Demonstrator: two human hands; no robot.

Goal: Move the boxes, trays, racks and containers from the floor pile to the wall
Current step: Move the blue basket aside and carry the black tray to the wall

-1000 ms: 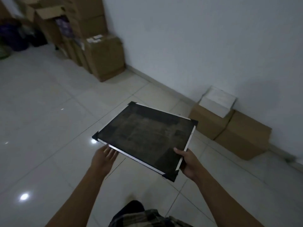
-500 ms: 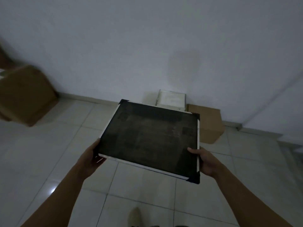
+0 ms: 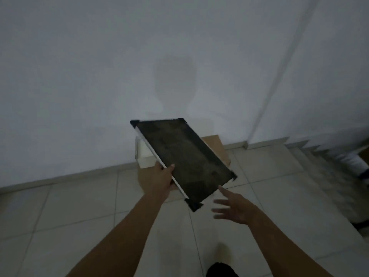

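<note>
A flat dark tray [image 3: 183, 158] with a pale metal rim and black corner caps hangs tilted in the air in front of the white wall [image 3: 99, 76]. My left hand [image 3: 161, 176] grips its left long edge, thumb on top. My right hand [image 3: 233, 208] is off the tray, fingers spread, just below its near right edge. Behind the tray, against the wall, stand a white box [image 3: 143, 154] and a brown cardboard box [image 3: 217, 146], both partly hidden by it.
Pale floor tiles [image 3: 79, 206] run up to a skirting board [image 3: 60, 178] along the wall. A staircase [image 3: 329, 156] rises on the right, and a thin conduit [image 3: 279, 76] climbs the wall. My foot [image 3: 221, 269] shows at the bottom.
My right hand has let go of the tray and opened. The tray has turned lengthwise toward the wall, held by my left hand alone. I have come closer to the wall.
</note>
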